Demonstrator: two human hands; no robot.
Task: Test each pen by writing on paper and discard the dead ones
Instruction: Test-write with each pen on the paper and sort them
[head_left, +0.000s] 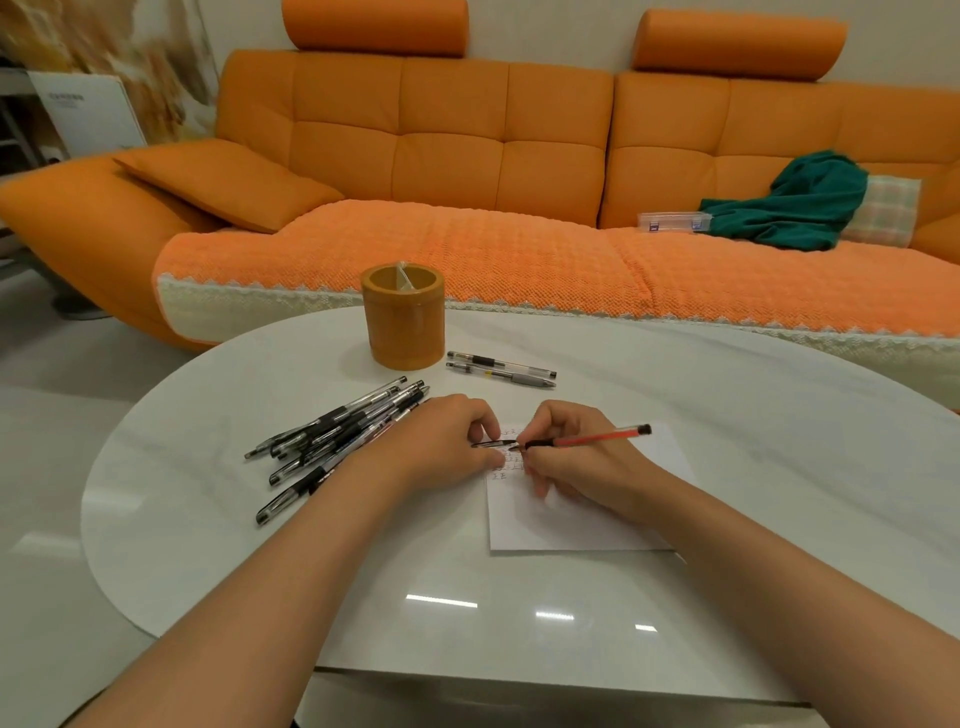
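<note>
Your right grip (566, 457) is curled around the red pen (597, 438) just behind its tip. The barrel runs out toward the right of the frame and ends in a dark plug. Your left grip (447, 441) pinches a dark, clear-sided cap (491, 444) between thumb and fingers, in line with the pen. The cap's open end meets the pen's point at the centre of the frame, in the gap between your two hands. One frame cannot show whether the cap is coming off or going on.

Both hands rest low over the sheet of paper (597, 525), probably so the pen is already where it must write. Rows of small test marks show at the sheet's upper left, partly under your fingers.

The pile of pens (337, 441) lies fanned at centre left on the table (260, 545), with your left wrist across its near end. Those look like the pens waiting for a test. Two pens (501, 368) lie side by side above your hands, just right of the bamboo pen holder (404, 322). They seem deliberately set apart, though I cannot tell whether they are keepers or rejects.
</note>
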